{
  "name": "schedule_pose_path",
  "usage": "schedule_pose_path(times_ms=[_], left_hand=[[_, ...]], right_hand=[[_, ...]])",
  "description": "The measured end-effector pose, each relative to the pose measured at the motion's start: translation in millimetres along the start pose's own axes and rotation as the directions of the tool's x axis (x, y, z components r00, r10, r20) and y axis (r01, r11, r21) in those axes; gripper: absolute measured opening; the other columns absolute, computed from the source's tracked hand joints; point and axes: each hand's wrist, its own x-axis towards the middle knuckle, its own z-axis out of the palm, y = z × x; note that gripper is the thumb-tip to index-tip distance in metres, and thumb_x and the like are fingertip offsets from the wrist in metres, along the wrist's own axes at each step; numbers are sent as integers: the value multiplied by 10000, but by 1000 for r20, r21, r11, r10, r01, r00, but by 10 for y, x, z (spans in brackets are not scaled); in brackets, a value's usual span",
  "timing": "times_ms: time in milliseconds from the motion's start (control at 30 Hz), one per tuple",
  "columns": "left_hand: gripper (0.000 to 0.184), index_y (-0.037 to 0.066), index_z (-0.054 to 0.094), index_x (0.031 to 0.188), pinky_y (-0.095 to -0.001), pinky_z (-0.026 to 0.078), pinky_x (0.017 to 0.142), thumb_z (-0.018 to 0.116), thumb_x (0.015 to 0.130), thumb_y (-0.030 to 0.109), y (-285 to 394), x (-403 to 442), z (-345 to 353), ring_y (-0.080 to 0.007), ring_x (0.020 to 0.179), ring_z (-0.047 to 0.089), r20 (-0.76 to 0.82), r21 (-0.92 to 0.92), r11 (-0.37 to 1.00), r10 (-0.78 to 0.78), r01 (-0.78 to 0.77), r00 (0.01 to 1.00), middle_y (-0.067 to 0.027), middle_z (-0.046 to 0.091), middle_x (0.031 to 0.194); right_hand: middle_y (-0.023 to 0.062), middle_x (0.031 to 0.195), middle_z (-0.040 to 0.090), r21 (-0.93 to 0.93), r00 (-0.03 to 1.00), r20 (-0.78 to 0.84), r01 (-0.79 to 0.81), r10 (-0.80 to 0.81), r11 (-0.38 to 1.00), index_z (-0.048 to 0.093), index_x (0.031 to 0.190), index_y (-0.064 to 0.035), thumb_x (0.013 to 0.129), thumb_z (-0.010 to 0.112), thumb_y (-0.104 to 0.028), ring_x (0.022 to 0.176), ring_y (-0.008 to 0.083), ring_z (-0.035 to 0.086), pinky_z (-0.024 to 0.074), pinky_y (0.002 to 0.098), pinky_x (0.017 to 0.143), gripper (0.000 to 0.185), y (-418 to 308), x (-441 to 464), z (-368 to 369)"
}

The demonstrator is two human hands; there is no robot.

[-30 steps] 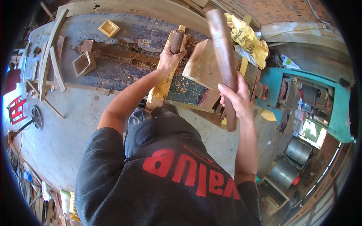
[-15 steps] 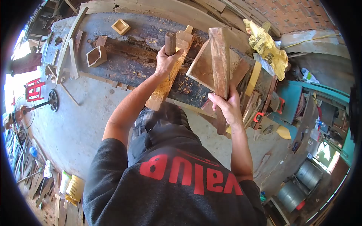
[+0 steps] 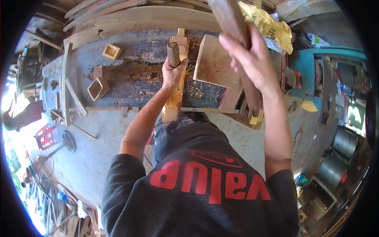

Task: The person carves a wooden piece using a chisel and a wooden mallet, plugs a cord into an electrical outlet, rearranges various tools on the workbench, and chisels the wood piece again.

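My left hand [image 3: 172, 76] is wrapped round the thick wooden handle of a chisel [image 3: 173, 54], which stands nearly upright over a long pale timber piece [image 3: 172, 103]. The hand hides the chisel's blade and tip. The timber lies across the dark, worn workbench [image 3: 136, 81], its near end by my lap. My right hand [image 3: 258, 65] grips a heavy wooden club [image 3: 228, 19], lifted to the right of the chisel and apart from it; its upper end leaves the view. Below the club a wide wooden board [image 3: 213, 65] rests on the bench.
Two small wooden boxes [image 3: 112, 51] sit on the bench's left side, with loose strips [image 3: 66, 87] beyond them. A yellow sack [image 3: 272, 25] lies at the back right. Long planks [image 3: 146, 17] line the far side. A red stool [image 3: 46, 136] stands on the floor at left.
My right hand has raised the club, and it appears larger and closer to the camera. My left hand keeps its hold on the chisel. The whole view has turned slightly.
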Motion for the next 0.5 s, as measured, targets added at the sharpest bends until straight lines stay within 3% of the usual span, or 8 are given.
schedule_pose_path(times_ms=[67, 133, 167, 200, 267, 300, 467, 500], left_hand=[[274, 53, 613, 1038, -213, 457, 686, 762, 817, 120, -76, 41, -7, -28, 757, 532, -13, -15, 1000, -13, 12, 1000, 50, 637, 856], [270, 52, 606, 1020, -213, 461, 669, 766, 813, 117, -171, 102, -16, -32, 731, 536, -1, -54, 998, -15, 15, 1000, 44, 635, 838], [266, 51, 598, 1002, -212, 464, 652, 770, 809, 114, -214, 134, -9, -36, 705, 541, -13, -96, 995, -16, 15, 1000, 39, 633, 820], [266, 51, 598, 1002, -212, 464, 652, 770, 809, 114, -199, 142, -15, -36, 705, 541, 4, -100, 995, -21, 21, 1000, 39, 633, 820], [247, 58, 575, 936, -218, 465, 590, 776, 803, 113, -174, 167, -81, -48, 636, 539, -80, -174, 982, -94, 78, 992, 24, 622, 781], [237, 68, 557, 876, -226, 459, 543, 776, 807, 124, -238, 216, -150, -55, 587, 529, -54, -150, 986, -86, 77, 995, 16, 607, 738], [224, 62, 569, 873, -220, 457, 555, 770, 821, 147, -177, 219, -163, -49, 601, 531, -55, -96, 989, -117, 111, 992, 23, 600, 718], [219, 60, 572, 881, -222, 459, 560, 766, 820, 139, -139, 205, -126, -49, 601, 530, -43, -114, 987, -117, 112, 992, 23, 600, 719]], right_hand=[[121, 828, 622, -1, 996, -80, 45, -44, 999, 431, 1216, 60, 829, 706, -499, 537, 123, 580, 515, 247, 468, 732, -5, 125, 154], [70, 771, 570, -141, 987, 41, -146, 153, 979, 471, 1136, 8, 857, 700, -454, 511, 93, 548, 480, 215, 432, 587, 78, 73, 288], [104, 818, 602, -213, 906, 242, -300, 348, 930, 450, 1216, 28, 831, 719, -478, 494, 97, 542, 485, 219, 441, 690, 265, 99, 305], [122, 878, 622, -335, 839, 351, -303, 416, 892, 402, 1331, 31, 812, 734, -480, 488, 98, 537, 484, 219, 446, 800, 301, 50, 337], [116, 878, 629, -345, 767, 388, -394, 511, 852, 349, 1401, 33, 799, 741, -484, 499, 95, 540, 481, 216, 452, 885, 308, 79, 275], [101, 850, 628, -282, 817, 355, -370, 454, 885, 364, 1388, 32, 799, 741, -480, 501, 90, 540, 478, 215, 447, 868, 288, 100, 259], [33, 727, 573, -63, 977, 105, -182, 188, 981, 456, 1237, 15, 834, 708, -494, 513, 78, 549, 497, 220, 443, 697, 168, 417, 359], [41, 732, 579, -84, 969, 114, -211, 220, 974, 453, 1233, 23, 838, 707, -487, 516, 82, 556, 497, 223, 442, 693, 300, 402, 428]])
